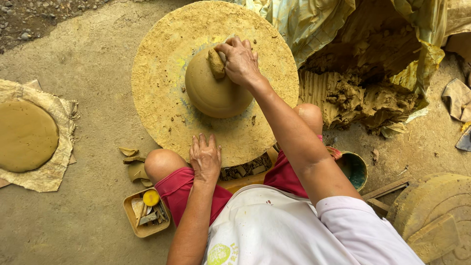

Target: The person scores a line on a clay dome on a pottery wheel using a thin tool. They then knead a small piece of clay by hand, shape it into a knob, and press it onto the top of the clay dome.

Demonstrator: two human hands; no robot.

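Packed-earth floor (83, 64), as I see it from my feed. Far left: flat clay disc (25, 135) on a frayed cloth (49, 172). Small tray (145, 212) of tools beside my knee. Left hand (205, 158) flat on the wheel's near rim, fingers slightly spread. Clay-crusted wheel (162, 98) carrying a domed clay mound (213, 91). Right hand (241, 61) pressing a clay lump (216, 64) onto the mound, fingers apparently curled together. Right: raw clay heap (358, 95) under yellow plastic sheeting (314, 19).

The clay dome (216, 91) looks smooth, matt and damp; the round wheel (162, 98) under it is rough, crusted with dried clay. Glossy yellow plastic sheeting (314, 24) wraps lumpy raw clay (358, 93).
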